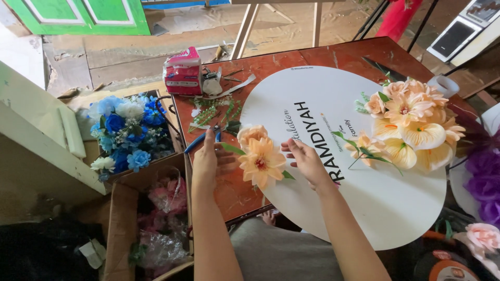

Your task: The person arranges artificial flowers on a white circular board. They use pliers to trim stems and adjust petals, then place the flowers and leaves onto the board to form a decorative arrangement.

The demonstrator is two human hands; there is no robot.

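— Peach and orange fabric flowers [259, 156], two of them, lie at the near left edge of the white oval board [396, 208], half on it and half on the table. Both hands are on them.

— How are the hands set?

— The left hand [207, 162] has its fingers curled at a green leaf and stem beside the blooms, a loose pinch as far as I can tell. The right hand [306, 162] is mostly open, fingertips resting against the petals. It looks like placing: a spot is being tried for this pair.

— And the next move?

— I'd judge it calls for holding the blooms steady and fixing them down. Blue-handled pliers [200, 139] lie just beyond the left hand.

— Farther out?

— A larger peach flower cluster [411, 127] sits on the board's far right side. The worn reddish-brown table [333, 54] carries green sprigs, a pink tissue pack [183, 71] and scraps. A box of blue and white flowers [125, 130] stands left of it, with a cracked floor and green door panel beyond.
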